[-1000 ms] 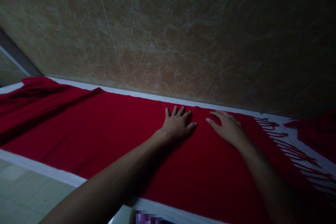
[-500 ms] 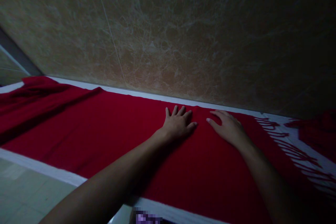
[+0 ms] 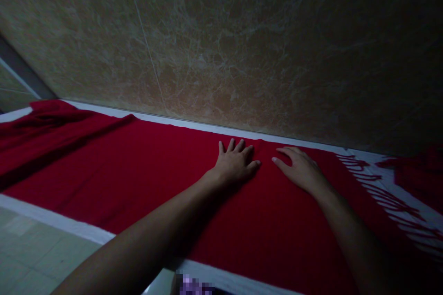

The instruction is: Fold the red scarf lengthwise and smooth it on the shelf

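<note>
A long red fringed scarf [image 3: 145, 166] lies spread over a white surface, flat in the middle and wrinkled at the far left. Its tassels [image 3: 387, 198] fan out along the right end. My left hand [image 3: 233, 163] rests palm down on the scarf close to its far edge, fingers spread. To the right, my right hand [image 3: 301, 168] touches the cloth near that same edge, thumb and fingers apart, gripping nothing. Some of its fingers are hidden behind the hand.
A brown marbled tile wall [image 3: 221, 55] rises right behind the white surface [image 3: 194, 269]. At the right edge lies another dark red cloth [image 3: 420, 175]. Pale floor tiles [image 3: 31, 249] show at the lower left. A grey post [image 3: 24, 69] stands at the left.
</note>
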`<state>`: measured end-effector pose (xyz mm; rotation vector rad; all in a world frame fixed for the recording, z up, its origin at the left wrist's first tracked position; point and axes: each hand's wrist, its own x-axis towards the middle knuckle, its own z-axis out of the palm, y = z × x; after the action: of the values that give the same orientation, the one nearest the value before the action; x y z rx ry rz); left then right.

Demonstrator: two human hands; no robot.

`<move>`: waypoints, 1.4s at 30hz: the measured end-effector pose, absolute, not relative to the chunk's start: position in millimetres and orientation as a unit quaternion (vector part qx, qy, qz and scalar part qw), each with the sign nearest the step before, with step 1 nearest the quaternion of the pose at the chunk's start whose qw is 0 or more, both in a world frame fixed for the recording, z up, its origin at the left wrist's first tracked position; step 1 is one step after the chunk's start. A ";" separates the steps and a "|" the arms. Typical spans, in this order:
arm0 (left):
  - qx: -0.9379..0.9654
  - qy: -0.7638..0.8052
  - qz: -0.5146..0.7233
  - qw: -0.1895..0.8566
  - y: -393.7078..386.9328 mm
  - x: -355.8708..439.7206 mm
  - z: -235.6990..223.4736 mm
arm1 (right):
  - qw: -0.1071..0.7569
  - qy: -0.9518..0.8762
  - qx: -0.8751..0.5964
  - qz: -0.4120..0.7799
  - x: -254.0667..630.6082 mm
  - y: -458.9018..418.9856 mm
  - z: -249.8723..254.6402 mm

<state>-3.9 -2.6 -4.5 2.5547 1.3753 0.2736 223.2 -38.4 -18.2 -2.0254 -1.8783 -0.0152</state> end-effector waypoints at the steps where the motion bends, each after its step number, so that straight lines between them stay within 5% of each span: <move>1: 0.871 0.468 0.095 0.114 -2.5 -3.8 -4.8 | 0.187 -0.668 -0.720 -0.005 223.4 -38.4 -18.2; 42: 0.871 0.469 0.092 0.113 -0.9 -3.6 -6.4 | 0.173 -0.673 -0.719 -0.003 225.2 -36.8 -19.9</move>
<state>-3.6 -0.9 -6.4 2.5563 1.3759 0.2694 225.2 -36.8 -19.9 -2.0390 -1.9088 -0.0085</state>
